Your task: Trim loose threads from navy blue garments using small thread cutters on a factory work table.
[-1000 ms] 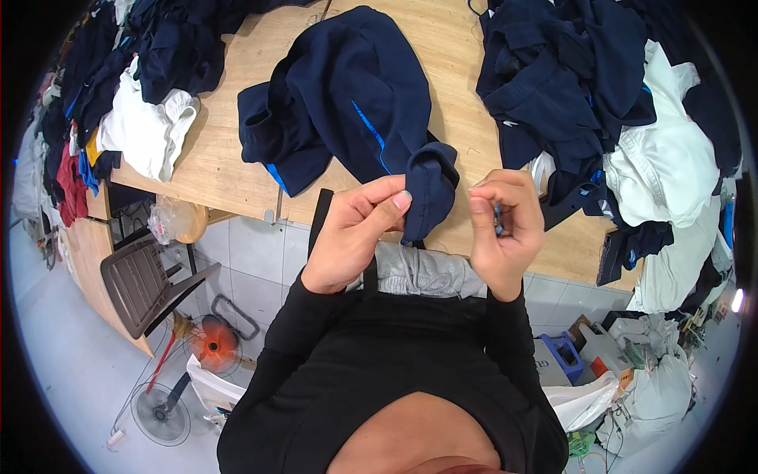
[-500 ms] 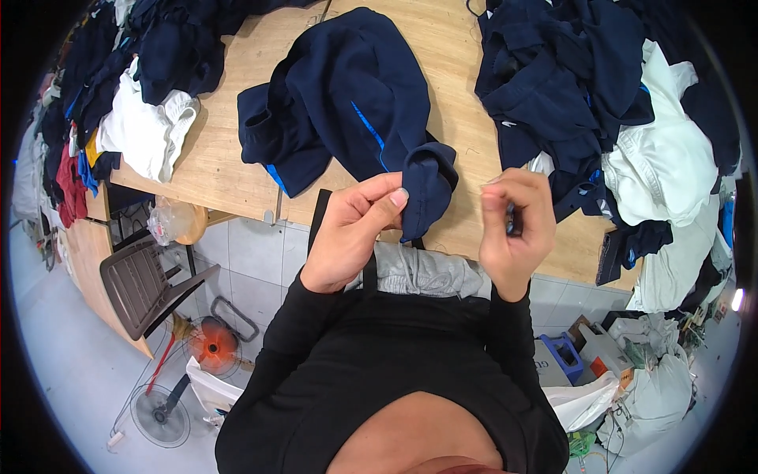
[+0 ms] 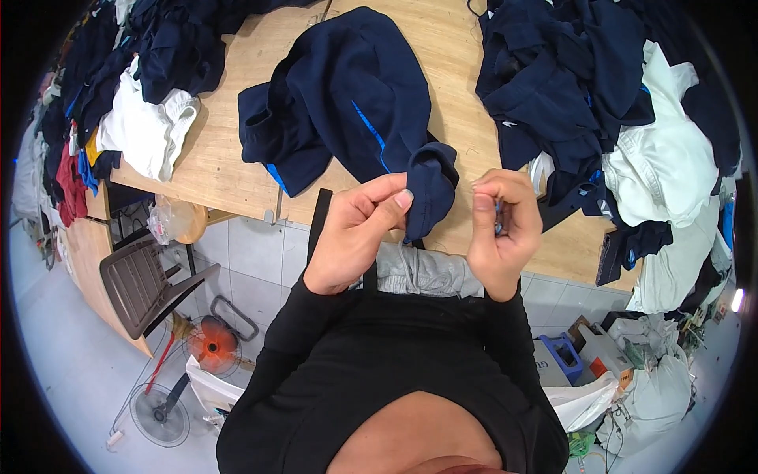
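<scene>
A navy garment with bright blue piping lies on the wooden table in front of me. My left hand pinches the edge of its sleeve-like end between thumb and fingers, holding it up at the table's near edge. To the right of that end and apart from it is my right hand, closed, with thumb and forefinger tips pressed together. Something small and bluish-grey shows inside its curled fingers, too hidden to name.
Navy clothes are heaped on the right, beside white garments. More dark clothes and a white garment lie on the left. Below stand a brown chair and fans. Grey cloth lies at my waist.
My right hand has moved a little left, closer to the navy end. The left hand and the cloth in it have shifted very slightly right.
</scene>
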Demonstrator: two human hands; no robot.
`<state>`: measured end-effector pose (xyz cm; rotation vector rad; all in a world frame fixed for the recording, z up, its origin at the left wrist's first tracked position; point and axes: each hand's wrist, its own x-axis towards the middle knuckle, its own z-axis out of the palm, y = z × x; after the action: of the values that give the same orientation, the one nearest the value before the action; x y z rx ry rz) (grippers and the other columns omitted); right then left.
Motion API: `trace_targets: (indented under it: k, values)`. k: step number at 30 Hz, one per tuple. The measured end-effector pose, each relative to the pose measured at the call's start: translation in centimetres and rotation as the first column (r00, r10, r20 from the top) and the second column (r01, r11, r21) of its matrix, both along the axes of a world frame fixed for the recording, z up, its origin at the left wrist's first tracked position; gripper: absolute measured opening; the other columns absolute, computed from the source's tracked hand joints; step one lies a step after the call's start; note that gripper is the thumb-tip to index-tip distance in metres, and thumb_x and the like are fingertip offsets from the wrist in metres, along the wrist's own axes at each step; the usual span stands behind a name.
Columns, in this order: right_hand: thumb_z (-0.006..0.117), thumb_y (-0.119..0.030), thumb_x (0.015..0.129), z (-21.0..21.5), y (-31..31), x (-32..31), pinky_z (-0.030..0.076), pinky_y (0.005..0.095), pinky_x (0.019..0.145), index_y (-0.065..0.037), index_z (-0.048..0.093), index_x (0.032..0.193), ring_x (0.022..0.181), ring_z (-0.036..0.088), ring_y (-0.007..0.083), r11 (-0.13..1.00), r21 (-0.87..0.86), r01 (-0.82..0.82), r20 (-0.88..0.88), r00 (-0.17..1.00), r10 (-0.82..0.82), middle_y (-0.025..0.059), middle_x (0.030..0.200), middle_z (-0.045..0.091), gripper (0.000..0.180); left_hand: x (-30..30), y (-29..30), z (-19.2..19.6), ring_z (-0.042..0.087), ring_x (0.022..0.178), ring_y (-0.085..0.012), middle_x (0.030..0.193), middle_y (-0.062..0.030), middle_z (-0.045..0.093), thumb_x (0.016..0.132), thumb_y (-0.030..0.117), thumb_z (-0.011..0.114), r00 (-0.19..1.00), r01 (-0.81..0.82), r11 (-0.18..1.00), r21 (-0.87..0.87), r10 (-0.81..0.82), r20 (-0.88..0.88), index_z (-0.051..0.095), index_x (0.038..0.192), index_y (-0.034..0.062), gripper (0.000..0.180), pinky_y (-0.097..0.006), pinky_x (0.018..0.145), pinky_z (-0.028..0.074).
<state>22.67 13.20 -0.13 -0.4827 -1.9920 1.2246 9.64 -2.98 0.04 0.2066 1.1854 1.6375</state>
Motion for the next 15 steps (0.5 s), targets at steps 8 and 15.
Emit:
trace_targets:
  k: [8,15]
  values:
    - [0.073,0.021,0.070,0.3,-1.1,-0.6,0.053,0.0248,0.060,-0.001,0.080,0.107,0.076,0.073,0.0185,0.979,0.151,-0.138,0.083,0.988,0.126,0.0113,0.108,0.067,0.043,0.2,0.3,0.5,0.062,0.090,-0.0026,0.110,0.0006,0.074,0.115,0.011,0.056,0.999,-0.028,0.999,-0.024,0.027,-0.036,0.065,0.143,-0.0056,0.035,-0.020,0.082,0.050]
    - [0.071,0.017,0.077,0.1,-0.7,-0.5,0.050,0.0270,0.066,-0.003,0.073,0.104,0.084,0.065,0.0175,0.995,0.038,-0.096,0.057,0.994,0.094,0.0108,0.107,0.063,0.034,0.4,0.3,0.1,0.061,0.088,-0.0024,0.109,0.0004,0.075,0.115,0.011,0.057,0.999,-0.032,0.999,-0.020,0.032,-0.012,0.066,0.143,-0.0056,0.034,-0.020,0.080,0.051]
